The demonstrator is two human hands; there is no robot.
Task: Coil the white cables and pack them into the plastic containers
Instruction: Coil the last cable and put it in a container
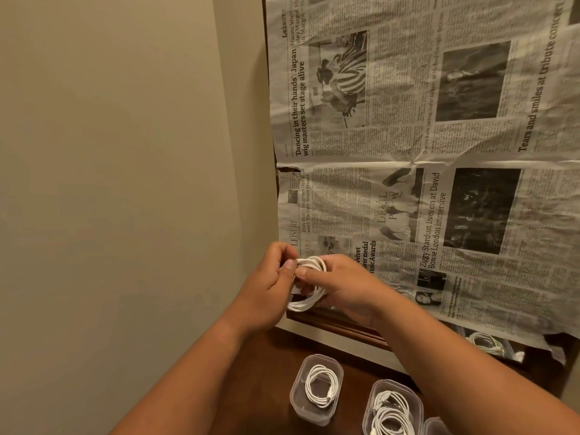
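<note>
A white cable (309, 279) wound into a coil hangs between my two hands over the near left corner of the newspaper. My left hand (273, 284) pinches the coil's top with thumb and fingers. My right hand (340, 285) grips the coil from the right, thumb across its top. Lower down stand two clear plastic containers, the left container (296, 403) and the right container (373, 412), each with a coiled white cable inside. A third container's rim (434, 426) shows at the bottom edge.
Newspaper (439, 171) covers a brown wooden surface whose edge (345, 329) runs under my hands. Another container with cable (485, 342) peeks from under the paper at the right. A beige wall (110, 183) fills the left side.
</note>
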